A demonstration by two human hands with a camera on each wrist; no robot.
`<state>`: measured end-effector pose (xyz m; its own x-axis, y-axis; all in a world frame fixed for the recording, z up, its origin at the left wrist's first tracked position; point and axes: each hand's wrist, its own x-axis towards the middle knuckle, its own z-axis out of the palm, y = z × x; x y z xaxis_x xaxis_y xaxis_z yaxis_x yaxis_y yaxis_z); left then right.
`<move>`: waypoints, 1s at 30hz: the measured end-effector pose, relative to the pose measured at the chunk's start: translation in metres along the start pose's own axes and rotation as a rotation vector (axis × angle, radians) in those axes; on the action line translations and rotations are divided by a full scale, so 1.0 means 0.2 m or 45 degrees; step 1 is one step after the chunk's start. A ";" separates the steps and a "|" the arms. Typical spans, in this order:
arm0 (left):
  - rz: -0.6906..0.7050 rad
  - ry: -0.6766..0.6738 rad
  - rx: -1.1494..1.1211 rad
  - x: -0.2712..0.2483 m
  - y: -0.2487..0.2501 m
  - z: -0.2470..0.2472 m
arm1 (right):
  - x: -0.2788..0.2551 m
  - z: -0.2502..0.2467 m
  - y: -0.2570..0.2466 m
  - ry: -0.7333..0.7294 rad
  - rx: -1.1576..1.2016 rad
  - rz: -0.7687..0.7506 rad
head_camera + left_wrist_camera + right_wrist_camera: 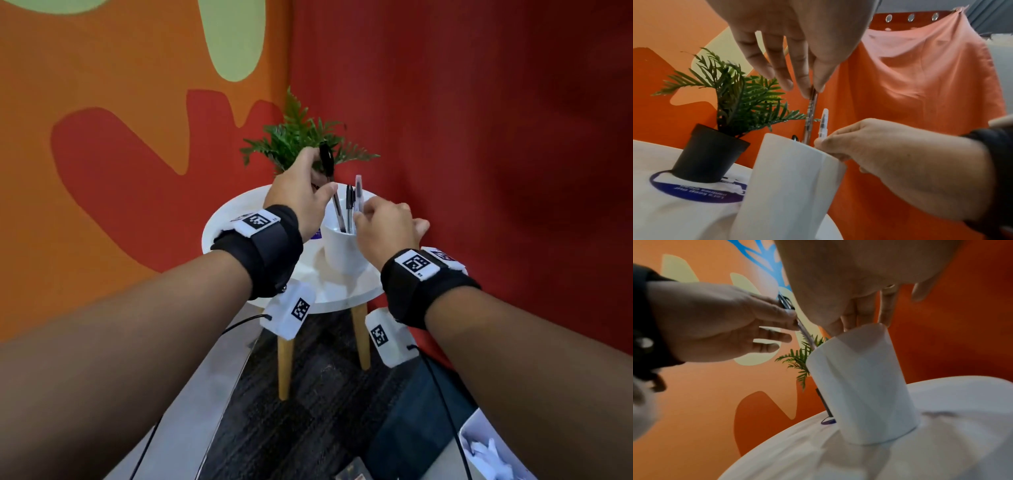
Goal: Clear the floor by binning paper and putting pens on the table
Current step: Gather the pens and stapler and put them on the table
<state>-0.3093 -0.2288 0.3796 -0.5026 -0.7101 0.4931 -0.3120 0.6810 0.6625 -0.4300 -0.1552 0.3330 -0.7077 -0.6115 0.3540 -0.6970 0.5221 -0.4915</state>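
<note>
Pens (349, 209), slim, dark-capped, clear-barrelled

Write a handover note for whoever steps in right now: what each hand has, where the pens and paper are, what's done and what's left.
Left hand: pinches a black-capped pen, its lower end inside the white cup.
Right hand: at the cup's rim, fingers on a clear-capped pen that stands in the cup.
One more black pen already stands in the cup, on the round white table beside the potted plant.
Crumpled paper lies in the white bin at lower right.
Left: release both pens, then check the floor; most of it is out of view.
</note>
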 end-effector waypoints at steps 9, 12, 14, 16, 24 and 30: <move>-0.197 0.022 -0.135 0.04 -0.07 0.03 | 0.03 -0.05 0.02 -0.081 -0.147 0.121; -0.193 -0.011 -0.088 0.06 -0.08 0.04 | -0.03 -0.08 0.04 -0.039 0.005 0.087; -0.189 -0.046 -0.033 0.08 -0.07 0.05 | -0.08 -0.10 0.05 0.002 0.109 0.048; -0.208 -0.084 0.024 0.10 -0.07 0.08 | -0.14 -0.10 0.05 0.019 0.177 0.012; -0.306 -0.224 0.032 0.12 -0.09 0.17 | -0.33 -0.09 0.16 0.055 0.345 -0.048; 0.078 -0.148 0.157 -0.21 -0.02 0.14 | -0.60 -0.02 0.34 0.101 0.585 0.015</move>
<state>-0.3097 -0.1965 0.3399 -0.6113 -0.6459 0.4573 -0.3706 0.7442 0.5557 -0.3932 -0.0447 0.2596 -0.7342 -0.5506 0.3972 -0.5782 0.2004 -0.7909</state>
